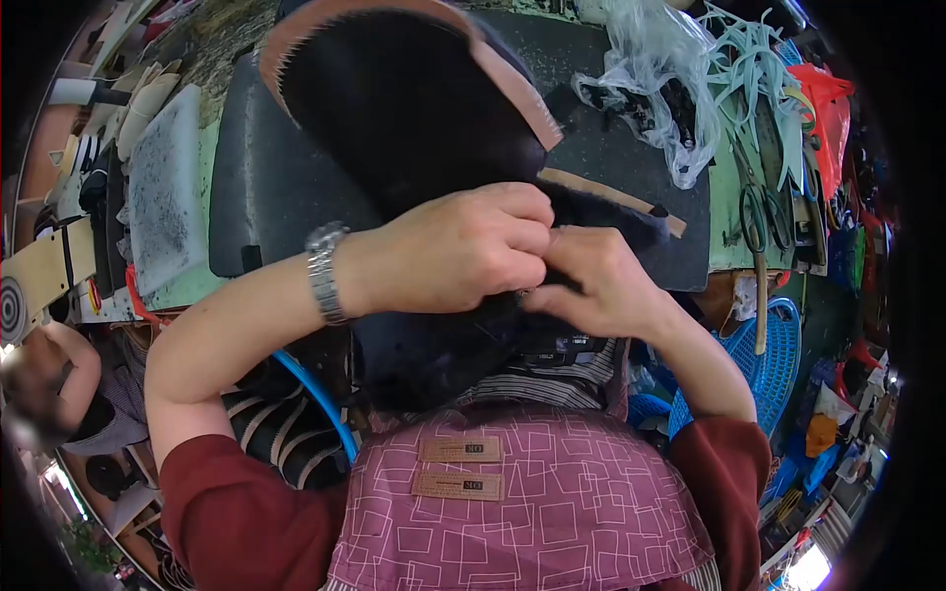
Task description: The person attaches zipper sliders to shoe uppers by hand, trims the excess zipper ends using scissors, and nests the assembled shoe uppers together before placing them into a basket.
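A large black boot upper [394, 108] with a tan, notched edge stands over the dark work mat and hangs down towards my lap. My left hand [478, 246], with a metal watch on its wrist, is closed with curled fingers on the black material. Against it, my right hand [601, 276] is closed in a pinch at the same spot. The fingertips of both hands meet, and what lies between them is hidden. Behind my right hand, a tan-edged strip of the black piece [611, 197] reaches right across the mat.
The dark mat [296, 197] covers much of the green table. Scissors [754, 212], a crumpled clear plastic bag [660, 89] and pale green straps [759, 59] lie at the right. A white speckled sheet [163, 197] is at the left. Another person [64, 394] sits far left.
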Tool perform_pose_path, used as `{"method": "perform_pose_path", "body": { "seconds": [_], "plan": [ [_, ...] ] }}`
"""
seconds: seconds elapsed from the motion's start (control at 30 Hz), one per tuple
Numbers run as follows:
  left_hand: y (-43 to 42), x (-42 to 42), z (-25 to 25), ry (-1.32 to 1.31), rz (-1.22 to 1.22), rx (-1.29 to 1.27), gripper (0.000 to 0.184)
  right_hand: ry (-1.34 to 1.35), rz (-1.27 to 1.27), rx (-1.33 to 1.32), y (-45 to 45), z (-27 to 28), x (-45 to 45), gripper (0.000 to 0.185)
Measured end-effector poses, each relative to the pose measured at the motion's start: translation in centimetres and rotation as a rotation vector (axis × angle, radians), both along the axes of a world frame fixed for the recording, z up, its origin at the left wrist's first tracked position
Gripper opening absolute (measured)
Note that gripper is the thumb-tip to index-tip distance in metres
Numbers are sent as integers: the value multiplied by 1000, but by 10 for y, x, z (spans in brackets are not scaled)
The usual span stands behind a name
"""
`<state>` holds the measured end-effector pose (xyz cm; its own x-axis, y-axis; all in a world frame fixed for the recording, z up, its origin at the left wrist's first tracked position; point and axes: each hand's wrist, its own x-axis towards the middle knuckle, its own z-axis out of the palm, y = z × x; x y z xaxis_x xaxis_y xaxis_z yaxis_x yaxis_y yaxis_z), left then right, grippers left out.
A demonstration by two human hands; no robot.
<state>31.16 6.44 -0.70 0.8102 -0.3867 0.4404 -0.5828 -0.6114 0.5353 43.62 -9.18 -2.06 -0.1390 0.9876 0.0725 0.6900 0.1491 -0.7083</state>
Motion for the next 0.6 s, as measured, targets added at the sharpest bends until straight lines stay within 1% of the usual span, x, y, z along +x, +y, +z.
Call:
{"method": "perform_pose_path", "body": {
  "seconds": [0.03, 0.07, 0.1, 0.13, 0.2, 0.23, 0.27, 0.3, 0.33, 0.37, 0.4, 0.43, 0.47, 0.53, 0.57, 0.6],
  "plan": [
    [3, 5, -12, 22, 66, -110, 12, 362, -195, -297, 1, 8, 1, 28],
    [6, 11, -22, 44, 128, -217, 13, 669, -408, -312, 3, 0, -1, 32],
    [10, 14, -25, -20, 204, -253, 13, 978, -623, -315, 6, -8, -2, 36],
    [14, 15, -27, -16, 184, -251, 13, 1193, -718, -305, 8, -9, 3, 44],
    [14, 12, -29, 15, 244, -299, 11, 1163, -772, -307, 16, -3, 9, 43],
    [13, 11, -28, 43, 216, -313, 11, 1129, -809, -323, 22, -2, 11, 42],
    [9, 10, -27, 46, 207, -314, 11, 1062, -776, -327, 28, -6, 12, 39],
    [2, 9, -26, 66, 196, -391, 14, 1064, -782, -325, 34, -9, 15, 39],
    [0, 10, -25, 86, 185, -468, 17, 1045, -718, -344, 40, -12, 18, 35],
    [3, 11, -26, 53, 118, -466, 18, 1024, -653, -362, 45, -12, 19, 32],
    [2, 14, -22, 15, 221, -445, 22, 978, -725, -278, 46, -8, 12, 23],
    [-1, 17, -16, -21, 329, -425, 28, 903, -708, -252, 44, -9, 9, 21],
    [1, 21, -16, -79, 431, -298, 41, 831, -689, -228, 43, -11, 6, 18],
    [8, 28, -19, 5, 584, -203, 43, 837, -710, -221, 38, -12, -1, 17],
    [10, 29, -27, 136, 582, -336, 42, 879, -729, -226, 35, -12, -1, 18],
    [9, 28, -28, 135, 588, -342, 42, 918, -750, -227, 33, -11, 0, 19]
  ]
}}
